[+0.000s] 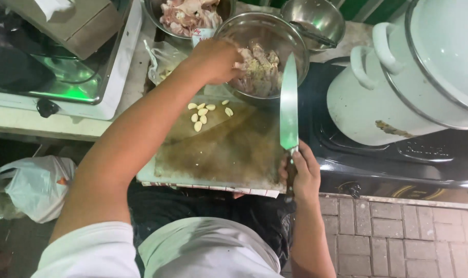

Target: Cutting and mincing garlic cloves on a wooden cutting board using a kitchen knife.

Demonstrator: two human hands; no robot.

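Right hand nearest the camera, closed in a full fist around the dark handle of a chef's knife — blade stands up and away from the body, tip reaching toward the steel bowl beyond. The blade is long, stiff and sharp-edged; I'd judge it moderately heavy toward the front, so the handle right behind the blade heel is the only safe place to hold, which is where the grip sits. The handle may be greasy given raw meat nearby.

The knife stands along the right edge of a worn, stained cutting board, which rests on folded paper over the person's lap or a low support — hard to tell which. At the board's far left, a loose cluster of peeled garlic cloves: small, light, smooth, likely to roll or skid under a blade.

Left hand reaches past the cloves over the rim of the steel bowl, fingers curled down into raw meat pieces topped with chopped garlic. Cannot tell whether it pinches anything or only touches the meat — soft, wet and slippery by the look.

Farther: a second bowl of raw meat, an empty steel bowl, a large white lidded pot on a dark stove at right, a tabletop burner at left, a plastic bag on the floor.
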